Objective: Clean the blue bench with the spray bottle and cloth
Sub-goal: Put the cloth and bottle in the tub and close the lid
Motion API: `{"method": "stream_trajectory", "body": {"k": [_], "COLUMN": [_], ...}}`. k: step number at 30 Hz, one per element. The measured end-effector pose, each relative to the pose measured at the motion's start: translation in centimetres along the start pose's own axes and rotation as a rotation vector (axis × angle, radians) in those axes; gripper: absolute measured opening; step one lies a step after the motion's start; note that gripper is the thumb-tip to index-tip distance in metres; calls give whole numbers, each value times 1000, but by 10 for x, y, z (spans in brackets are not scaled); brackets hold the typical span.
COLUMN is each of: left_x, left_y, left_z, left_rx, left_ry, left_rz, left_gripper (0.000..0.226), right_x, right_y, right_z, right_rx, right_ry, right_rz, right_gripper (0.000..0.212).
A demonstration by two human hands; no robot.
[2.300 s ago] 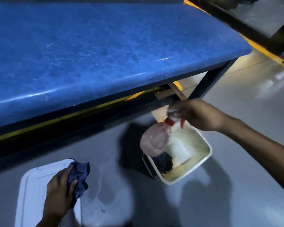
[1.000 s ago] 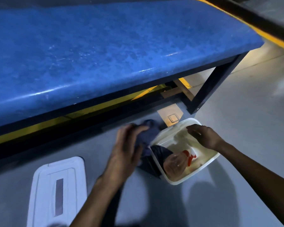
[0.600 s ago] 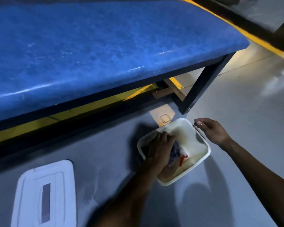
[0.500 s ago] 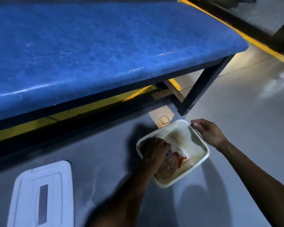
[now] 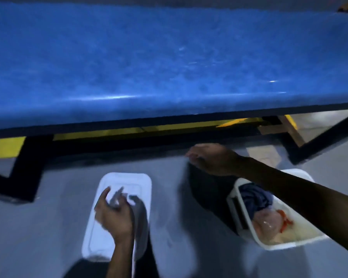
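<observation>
Left hand (image 5: pixel 114 214): fingers (image 5: pixel 104 195) spread and curled over the flat white rectangular plastic lid (image 5: pixel 117 215) on the grey floor (image 5: pixel 48 227), apparently about to take it, blur hiding any contact; right hand (image 5: pixel 213 159): fingers loosely open, holding nothing, hovering below the glossy blue counter (image 5: pixel 149 63). Crumpled dark-blue cloth (image 5: pixel 255 199) and translucent spray bottle with red trigger (image 5: pixel 269 220) lie stowed in the open white plastic tub (image 5: pixel 279 244) at right, suggesting packing-up; the right forearm crosses above the tub, partly obstructing it.

Smooth grey floor (image 5: pixel 38 227) under both hands, dimly lit; yellow stripe (image 5: pixel 6 146) and black frame (image 5: pixel 24 173) beyond the left hand.
</observation>
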State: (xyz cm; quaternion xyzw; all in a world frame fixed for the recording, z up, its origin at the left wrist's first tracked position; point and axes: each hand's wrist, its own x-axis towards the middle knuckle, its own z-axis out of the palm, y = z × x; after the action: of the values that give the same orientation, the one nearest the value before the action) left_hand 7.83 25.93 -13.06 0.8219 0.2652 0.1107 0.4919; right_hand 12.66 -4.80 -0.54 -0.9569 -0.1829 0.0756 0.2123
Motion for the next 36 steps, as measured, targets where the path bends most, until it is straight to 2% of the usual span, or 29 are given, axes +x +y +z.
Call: {"method": "stream_trajectory", "body": {"k": [3, 7, 10, 12, 16, 18, 20, 22, 24, 26, 28, 31, 34, 36], "left_x": [-10, -35, -47, -49, -46, -42, -37, -31, -26, -27, -36, -69, -113, -141], "left_y": [-42, -64, -66, -65, -58, -59, -62, -58, -40, -15, 17, 62, 99, 116], "left_z": [-34, -47, -46, -44, -45, -52, -57, -60, -60, -48, -30, 6, 53, 85], "left_rx": [62, -70, -181, -220, -321, -399, -489, -691, -753, -773, -764, -708, -605, -485], "left_ry": [172, 227, 231, 215, 186, 200, 185, 154, 146, 61, -73, -276, -506, -539], "left_rz": [-339, -618, -699, -714, -750, -775, -776, -748, -653, -539, -476, -368, -151, -41], "left_gripper": [59, 78, 80, 75, 41, 40, 45, 47, 41, 37, 37, 28, 37, 38], "right_x": [75, 140, 150, 151, 147, 140, 127, 109, 87, 56, 15, -66, -153, -206], "right_y": [-24, -54, -64, -66, -66, -58, -46, -34, -21, -4, 21, 62, 100, 123], "right_z": [53, 121, 164, 186, 208, 209, 201, 183, 155, 117, 72, 7, -31, -42], "right_rx": [-70, -27, 0, -3, -29, -4, 88, 193, 278, 260, 213, 98, 38, -8], "right_ry": [-246, -417, -493, -507, -390, -324, -215, -59, 88, 188, 230, 299, 423, 433], "right_rz": [49, 151, 253, 294, 364, 395, 441, 481, 472, 479, 530, 512, 657, 776], "right_gripper": [31, 29, 58, 61, 52, 46, 40, 34, 29, 33, 36, 36, 32, 30]}}
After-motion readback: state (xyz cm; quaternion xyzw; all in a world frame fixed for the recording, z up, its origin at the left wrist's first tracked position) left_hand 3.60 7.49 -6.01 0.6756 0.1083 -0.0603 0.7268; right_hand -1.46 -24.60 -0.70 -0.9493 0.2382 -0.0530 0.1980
